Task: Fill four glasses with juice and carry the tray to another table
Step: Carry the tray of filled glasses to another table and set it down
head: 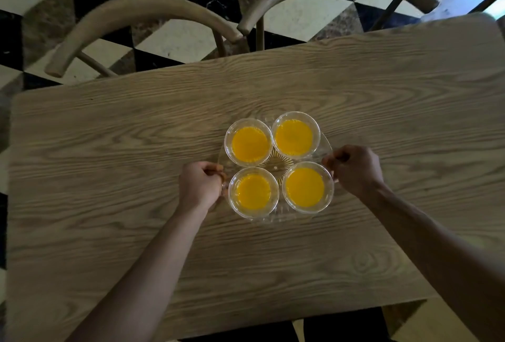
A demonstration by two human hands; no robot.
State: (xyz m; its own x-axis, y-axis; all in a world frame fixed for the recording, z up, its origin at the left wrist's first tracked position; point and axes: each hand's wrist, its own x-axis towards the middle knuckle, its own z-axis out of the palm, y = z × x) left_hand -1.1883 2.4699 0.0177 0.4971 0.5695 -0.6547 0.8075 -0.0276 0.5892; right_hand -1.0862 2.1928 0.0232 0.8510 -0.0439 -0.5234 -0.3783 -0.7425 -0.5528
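Centrally on the wooden table (pixel 382 112), a clear glass tray (pixel 276 168) is gripped at opposite edges: left hand (pixel 200 184) and right hand (pixel 355 169), fingers curled round its rim. Four juice-filled glasses (pixel 293 138) are carried on it, packed closely together.

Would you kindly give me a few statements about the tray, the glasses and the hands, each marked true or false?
1. All four glasses on the clear glass tray hold orange juice. True.
2. Only the right hand grips the tray. False: the left hand grips its opposite edge too.
3. The tray is over a wooden table. True.
4. A juice jug stands beside the tray. False: no jug shows on the table.
5. Two wooden chairs stand at the table's far side. True.
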